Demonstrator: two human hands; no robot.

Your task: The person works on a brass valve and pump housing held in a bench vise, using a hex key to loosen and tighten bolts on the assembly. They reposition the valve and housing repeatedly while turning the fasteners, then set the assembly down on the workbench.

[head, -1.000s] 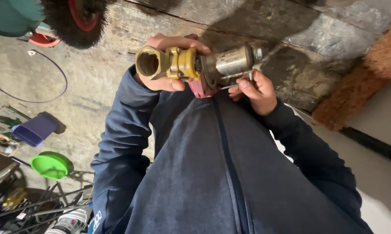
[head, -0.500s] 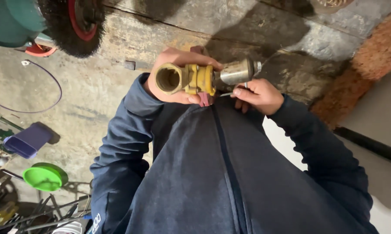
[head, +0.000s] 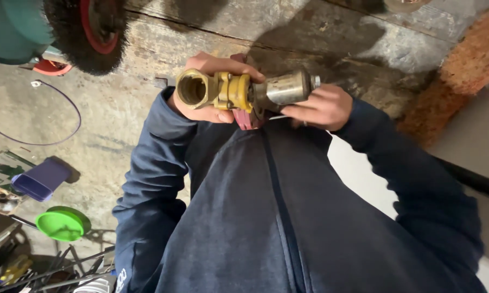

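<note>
Brass valve fitting (head: 217, 91) with its dull steel cylinder (head: 285, 89) lay crosswise at chest height, open hexagonal mouth leftward. Left hand (head: 209, 89) wrapped the brass end; right hand (head: 316, 107) pinched beneath the cylinder, equally near.

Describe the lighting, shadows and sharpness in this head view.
Head view: soft, dim light; the brass valve in the left hand is sharp, its steel end by the right hand shows mild glare; broad shadows cross the stone floor; the wire brush wheel looks blurred.
</note>
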